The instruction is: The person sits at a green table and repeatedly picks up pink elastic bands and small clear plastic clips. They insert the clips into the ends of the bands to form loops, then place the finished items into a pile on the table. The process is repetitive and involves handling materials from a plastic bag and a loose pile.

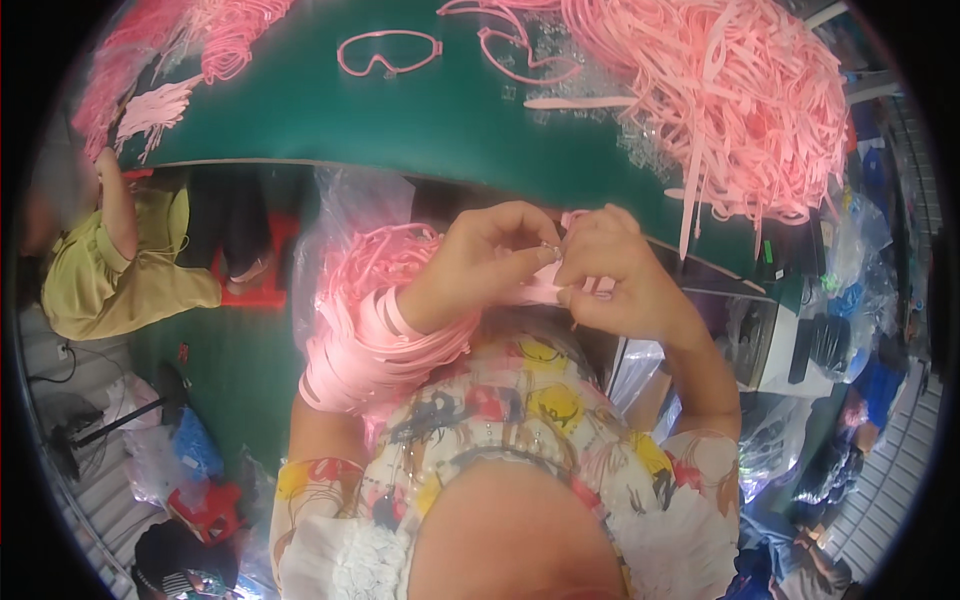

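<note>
In front of my chest, close to the table edge, both hands meet. My left hand is closed, its thumb and forefinger pinching a small clear plastic buckle. Fingers bent, my right hand grips a pink strap that runs between the hands; part of it is hidden behind the fingers. Many looped pink straps hang around my left forearm. More pink bands lie bunched beside that arm, at the table edge.
On the green table lie a pink goggle frame, another pink frame, scattered clear buckles and a big heap of pink straps. To the left, a person in a yellow-green top sits at the table.
</note>
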Demonstrator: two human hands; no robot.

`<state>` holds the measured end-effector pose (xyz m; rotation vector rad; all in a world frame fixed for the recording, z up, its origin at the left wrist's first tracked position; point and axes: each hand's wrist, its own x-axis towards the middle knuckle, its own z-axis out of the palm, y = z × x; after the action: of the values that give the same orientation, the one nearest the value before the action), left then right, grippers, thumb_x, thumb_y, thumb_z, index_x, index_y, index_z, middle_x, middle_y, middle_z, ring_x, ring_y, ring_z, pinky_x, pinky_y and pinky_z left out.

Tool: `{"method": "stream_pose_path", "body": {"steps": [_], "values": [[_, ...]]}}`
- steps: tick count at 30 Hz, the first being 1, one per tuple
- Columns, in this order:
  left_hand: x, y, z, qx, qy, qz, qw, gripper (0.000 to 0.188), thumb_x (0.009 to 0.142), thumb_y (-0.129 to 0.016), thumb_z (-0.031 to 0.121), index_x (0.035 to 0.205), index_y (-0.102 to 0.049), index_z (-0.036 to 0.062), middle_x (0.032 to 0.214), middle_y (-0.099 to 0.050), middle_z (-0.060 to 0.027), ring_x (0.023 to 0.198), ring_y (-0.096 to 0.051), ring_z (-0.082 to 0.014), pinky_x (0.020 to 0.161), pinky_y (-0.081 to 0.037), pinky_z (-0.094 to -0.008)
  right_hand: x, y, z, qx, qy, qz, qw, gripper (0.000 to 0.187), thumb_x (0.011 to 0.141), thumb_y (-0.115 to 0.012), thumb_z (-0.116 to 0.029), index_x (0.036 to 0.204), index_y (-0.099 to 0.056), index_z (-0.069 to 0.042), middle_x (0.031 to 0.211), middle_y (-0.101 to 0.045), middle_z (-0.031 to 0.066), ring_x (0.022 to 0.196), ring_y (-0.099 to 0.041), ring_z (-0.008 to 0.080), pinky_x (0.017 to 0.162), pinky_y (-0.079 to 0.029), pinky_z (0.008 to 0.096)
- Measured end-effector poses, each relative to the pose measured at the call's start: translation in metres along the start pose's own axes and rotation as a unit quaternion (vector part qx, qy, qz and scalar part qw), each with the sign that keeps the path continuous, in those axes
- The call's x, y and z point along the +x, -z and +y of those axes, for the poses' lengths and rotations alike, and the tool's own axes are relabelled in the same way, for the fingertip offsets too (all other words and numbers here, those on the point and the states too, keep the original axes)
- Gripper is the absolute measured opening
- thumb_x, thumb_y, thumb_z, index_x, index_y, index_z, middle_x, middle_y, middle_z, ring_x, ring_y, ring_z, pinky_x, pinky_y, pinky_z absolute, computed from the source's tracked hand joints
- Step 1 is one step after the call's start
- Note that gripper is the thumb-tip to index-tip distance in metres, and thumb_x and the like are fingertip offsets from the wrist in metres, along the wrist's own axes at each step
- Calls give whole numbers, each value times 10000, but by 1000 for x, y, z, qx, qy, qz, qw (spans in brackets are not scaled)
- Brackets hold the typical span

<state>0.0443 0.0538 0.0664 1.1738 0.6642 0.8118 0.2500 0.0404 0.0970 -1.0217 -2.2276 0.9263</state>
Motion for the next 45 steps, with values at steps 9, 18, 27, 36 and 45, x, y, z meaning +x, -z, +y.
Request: {"method": "stream_pose_path", "body": {"steps": [9,18,27,36,45], "values": [[-1,-4,3,110,-28,-29,993,147,801,-620,28,933,-665,-17,878,-633,-53,769,-549,-99,673,-428,-244,-12,1,5,27,-27,31,999,45,672,-631,-97,704,-601,-109,718,-523,-8,902,-508,199,995,-234,446],[-12,-11,5,261,-113,4,959,191,745,-612,-46,924,-670,-15,836,-640,-122,750,-606,-193,660,-463,-282,-13,-8,9,56,-11,45,997,35,652,-609,-81,661,-576,-87,673,-503,6,758,-493,188,833,-327,346],[-21,-15,-10,396,-295,-5,870,274,659,-640,-78,913,-660,20,820,-630,-131,712,-626,-280,640,-503,-345,-14,-22,26,224,-50,13,973,30,681,-576,-54,672,-592,-30,695,-558,37,740,-495,180,687,-379,307],[-28,-16,-17,-47,43,1,998,185,890,-581,80,1034,-607,-32,913,-614,-21,821,-574,-99,719,-461,-238,-16,-29,25,278,-106,16,954,50,707,-569,-47,680,-593,-13,708,-520,33,739,-479,130,649,-361,276],[-30,-10,-24,93,85,-60,990,126,883,-603,73,930,-633,-39,745,-618,-37,691,-551,-76,611,-443,-217,-22,-37,33,249,-75,0,965,32,694,-590,-62,687,-600,-31,687,-511,33,747,-474,155,655,-365,292]]}}
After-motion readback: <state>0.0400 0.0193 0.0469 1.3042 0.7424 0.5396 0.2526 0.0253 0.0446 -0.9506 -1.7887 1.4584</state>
